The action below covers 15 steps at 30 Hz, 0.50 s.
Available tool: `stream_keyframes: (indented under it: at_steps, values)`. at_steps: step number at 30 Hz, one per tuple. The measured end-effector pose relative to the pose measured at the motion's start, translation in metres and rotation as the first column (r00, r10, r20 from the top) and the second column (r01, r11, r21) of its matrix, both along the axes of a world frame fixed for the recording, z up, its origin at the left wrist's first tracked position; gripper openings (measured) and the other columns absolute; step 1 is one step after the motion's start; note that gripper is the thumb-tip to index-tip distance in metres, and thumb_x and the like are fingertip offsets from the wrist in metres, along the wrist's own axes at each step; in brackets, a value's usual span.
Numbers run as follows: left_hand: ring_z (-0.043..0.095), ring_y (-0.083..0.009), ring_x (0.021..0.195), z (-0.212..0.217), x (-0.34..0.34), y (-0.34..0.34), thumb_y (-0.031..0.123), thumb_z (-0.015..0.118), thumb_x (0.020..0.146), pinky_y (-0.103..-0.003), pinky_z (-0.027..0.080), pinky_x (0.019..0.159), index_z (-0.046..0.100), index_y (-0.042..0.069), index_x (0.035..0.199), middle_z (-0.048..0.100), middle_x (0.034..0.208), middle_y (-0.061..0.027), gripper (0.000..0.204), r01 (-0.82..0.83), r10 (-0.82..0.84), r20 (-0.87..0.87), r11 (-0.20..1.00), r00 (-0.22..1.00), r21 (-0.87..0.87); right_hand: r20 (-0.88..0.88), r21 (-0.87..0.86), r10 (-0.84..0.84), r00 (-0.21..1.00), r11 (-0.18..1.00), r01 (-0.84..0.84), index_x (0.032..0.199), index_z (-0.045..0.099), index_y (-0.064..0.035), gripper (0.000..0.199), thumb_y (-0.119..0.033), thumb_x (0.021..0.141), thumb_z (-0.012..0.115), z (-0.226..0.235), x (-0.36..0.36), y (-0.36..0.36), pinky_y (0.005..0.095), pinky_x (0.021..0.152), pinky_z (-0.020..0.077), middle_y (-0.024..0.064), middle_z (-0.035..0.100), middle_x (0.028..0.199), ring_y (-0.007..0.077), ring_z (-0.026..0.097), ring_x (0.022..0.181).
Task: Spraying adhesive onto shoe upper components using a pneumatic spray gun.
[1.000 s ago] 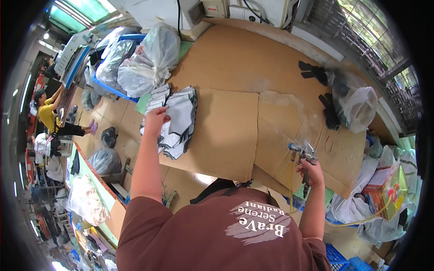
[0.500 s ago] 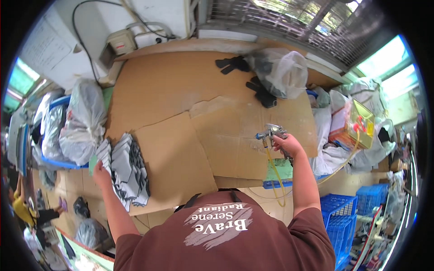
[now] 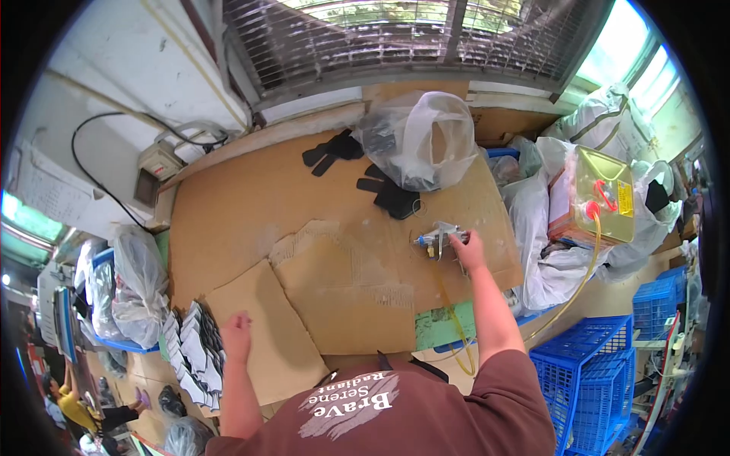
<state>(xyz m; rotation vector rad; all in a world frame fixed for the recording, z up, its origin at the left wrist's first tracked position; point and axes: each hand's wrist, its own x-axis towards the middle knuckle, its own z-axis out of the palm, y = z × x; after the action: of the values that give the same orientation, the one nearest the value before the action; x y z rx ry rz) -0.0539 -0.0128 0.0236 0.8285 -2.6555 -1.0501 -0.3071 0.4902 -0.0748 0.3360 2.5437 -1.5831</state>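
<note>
While its nozzle pointed toward the person's left, the spray gun (image 3: 437,239) lay with its long axis roughly level across the cardboard-covered table (image 3: 228,213), over the right part of the work surface, just below a few black cut pieces (image 3: 391,196). The right hand (image 3: 468,249) was closed around the gun's grip, fingers wrapped tight, and a yellowish hose (image 3: 455,327) ran from the gun down past the table's near edge. The left hand (image 3: 236,334) rested on a loose sheet of cardboard (image 3: 266,327) near the table's front left; its fingers were curled loosely and it gripped nothing that could be made out. Just to the left of that hand a fanned stack of black-and-white pieces (image 3: 194,353) lay along the sheet's edge. A second, torn cardboard sheet (image 3: 342,281) sat between the two hands. Farther back, a clear plastic bag (image 3: 418,140) stood open behind the black pieces, with more black pieces (image 3: 334,148) lying to its left. To the right of the table a yellow square can (image 3: 604,197) with a red fitting sat among white sacks (image 3: 547,258), and blue crates (image 3: 601,380) stood below it. On the far left, filled plastic bags (image 3: 141,281) rested beside the table. A barred window (image 3: 395,38) ran along the wall behind.
</note>
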Motion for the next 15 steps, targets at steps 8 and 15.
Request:
stream_keyframes:
  at_steps: [8, 15]
  values:
    - [0.062, -0.0303, 0.073, -0.003, -0.012, 0.101, 0.011, 0.058, 0.080, -0.035, 0.049, 0.066, 0.064, 0.000, 0.086, 0.064, 0.081, -0.0168, 0.014, 0.328, -0.324, 0.087, 0.944, 0.942, -0.042, -0.389, 0.528, 0.274, 0.880, 0.848, -0.031, 0.090, 0.062, -0.0013, 0.025, -0.024, 0.080, 0.058, 0.068, -0.092, -0.043, 0.0405, 0.075, 0.0454, 0.0183, 0.060, 0.082, 0.0346, 0.057, 0.080]
    - [0.062, -0.0302, 0.076, -0.011, 0.038, 0.114, 0.014, 0.060, 0.078, -0.035, 0.050, 0.069, 0.065, 0.001, 0.087, 0.064, 0.081, -0.0168, 0.016, 0.116, -0.108, 0.336, 0.993, 0.936, -0.003, -0.409, 0.010, -0.042, 0.911, 0.999, 0.050, 0.087, 0.063, -0.0003, 0.018, -0.014, 0.078, 0.055, 0.010, -0.272, -0.088, 0.0356, 0.068, 0.0467, 0.0179, 0.064, 0.082, 0.0312, 0.060, 0.075]
